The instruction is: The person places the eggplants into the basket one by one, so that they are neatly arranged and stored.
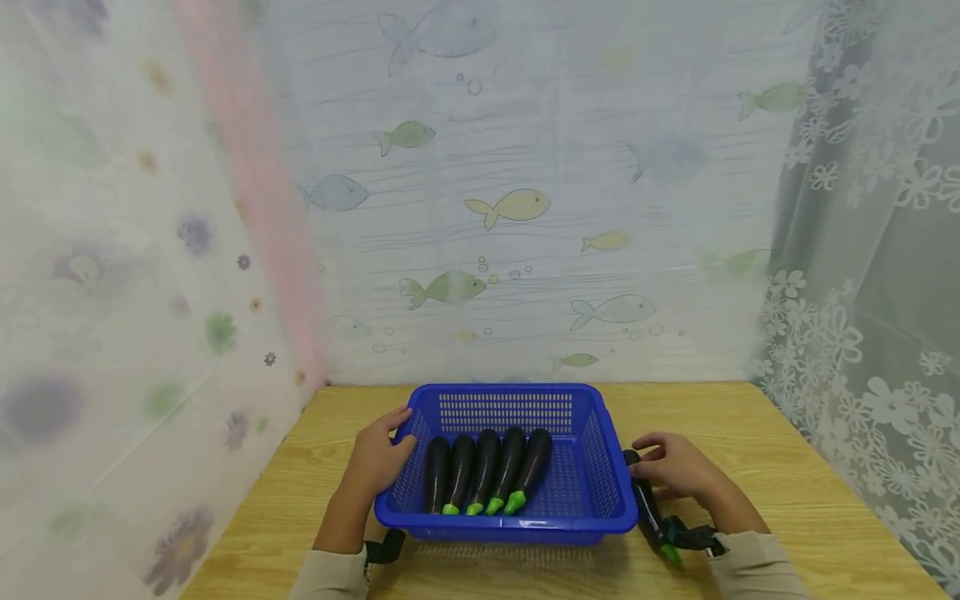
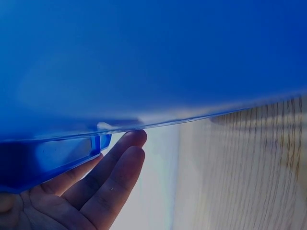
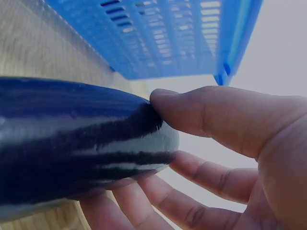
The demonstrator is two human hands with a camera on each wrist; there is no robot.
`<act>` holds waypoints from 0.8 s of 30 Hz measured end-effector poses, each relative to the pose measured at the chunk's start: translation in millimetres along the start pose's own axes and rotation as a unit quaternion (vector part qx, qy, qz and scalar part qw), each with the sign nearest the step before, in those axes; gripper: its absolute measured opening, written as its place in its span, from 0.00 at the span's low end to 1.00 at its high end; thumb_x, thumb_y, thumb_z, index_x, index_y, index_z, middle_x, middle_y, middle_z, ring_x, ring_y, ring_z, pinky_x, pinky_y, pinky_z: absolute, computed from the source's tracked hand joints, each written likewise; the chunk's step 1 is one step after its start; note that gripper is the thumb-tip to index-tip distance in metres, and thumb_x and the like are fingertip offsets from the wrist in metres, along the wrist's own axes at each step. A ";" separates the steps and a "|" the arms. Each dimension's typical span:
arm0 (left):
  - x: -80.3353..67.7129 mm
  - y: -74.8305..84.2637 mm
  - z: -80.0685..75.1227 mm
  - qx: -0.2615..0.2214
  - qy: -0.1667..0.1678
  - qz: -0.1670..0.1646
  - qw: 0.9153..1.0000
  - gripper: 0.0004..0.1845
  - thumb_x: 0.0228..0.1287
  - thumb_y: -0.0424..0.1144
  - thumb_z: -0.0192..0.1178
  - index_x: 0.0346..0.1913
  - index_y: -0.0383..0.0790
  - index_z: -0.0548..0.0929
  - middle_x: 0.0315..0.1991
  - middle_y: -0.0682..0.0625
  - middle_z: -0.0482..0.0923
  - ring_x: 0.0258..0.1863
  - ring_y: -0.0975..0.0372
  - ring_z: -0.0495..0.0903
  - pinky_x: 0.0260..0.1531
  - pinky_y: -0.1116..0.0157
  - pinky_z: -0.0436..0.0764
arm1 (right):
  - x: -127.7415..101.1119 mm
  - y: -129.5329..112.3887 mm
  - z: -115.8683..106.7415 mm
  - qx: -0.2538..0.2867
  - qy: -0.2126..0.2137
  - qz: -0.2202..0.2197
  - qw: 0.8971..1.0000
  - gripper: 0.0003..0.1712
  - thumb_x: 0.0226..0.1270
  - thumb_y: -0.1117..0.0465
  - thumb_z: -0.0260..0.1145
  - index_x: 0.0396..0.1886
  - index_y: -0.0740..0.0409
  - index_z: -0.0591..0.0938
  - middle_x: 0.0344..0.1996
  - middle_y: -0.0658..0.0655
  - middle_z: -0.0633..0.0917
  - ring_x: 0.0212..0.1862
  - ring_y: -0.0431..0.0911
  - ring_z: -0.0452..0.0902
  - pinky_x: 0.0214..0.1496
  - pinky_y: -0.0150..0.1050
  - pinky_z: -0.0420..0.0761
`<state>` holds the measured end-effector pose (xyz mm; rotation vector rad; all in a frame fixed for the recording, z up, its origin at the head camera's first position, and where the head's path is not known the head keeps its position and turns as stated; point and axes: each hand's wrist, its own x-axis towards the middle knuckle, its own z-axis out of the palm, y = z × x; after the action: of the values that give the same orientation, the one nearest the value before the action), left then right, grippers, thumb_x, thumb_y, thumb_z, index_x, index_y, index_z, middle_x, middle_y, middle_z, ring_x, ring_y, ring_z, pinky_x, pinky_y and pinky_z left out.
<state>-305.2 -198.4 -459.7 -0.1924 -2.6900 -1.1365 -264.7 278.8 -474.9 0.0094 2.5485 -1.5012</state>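
A blue plastic basket with slotted walls stands on the table. Inside, several dark eggplants lie side by side toward the left, green stem ends facing me. My left hand holds the basket's left rim; in the left wrist view its fingers are at the rim, while the blue wall covers much of that view. Just outside the right wall, my right hand grips one more eggplant at its rounded end. The right wrist view shows the thumb on top and the fingers beneath.
The wood-grain table extends on both sides of the basket. Behind it hangs a pale curtain with fish prints. A flowered sheet borders the left, and a lacy white curtain the right.
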 end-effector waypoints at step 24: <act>-0.9 1.9 -1.2 0.002 0.001 -0.001 1.000 0.30 0.69 0.39 0.59 0.73 0.39 0.75 0.75 0.44 0.71 0.66 0.42 0.78 0.63 0.41 0.79 | -8.2 24.8 -43.3 0.040 0.005 0.034 0.999 0.40 0.71 0.58 0.68 0.74 0.73 0.64 0.61 0.77 0.78 0.54 0.57 0.85 0.47 0.52 0.89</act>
<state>-303.8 -198.0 -457.8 -0.1882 -2.6914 -1.1323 -260.8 329.2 -474.6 0.1145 2.4680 -1.5798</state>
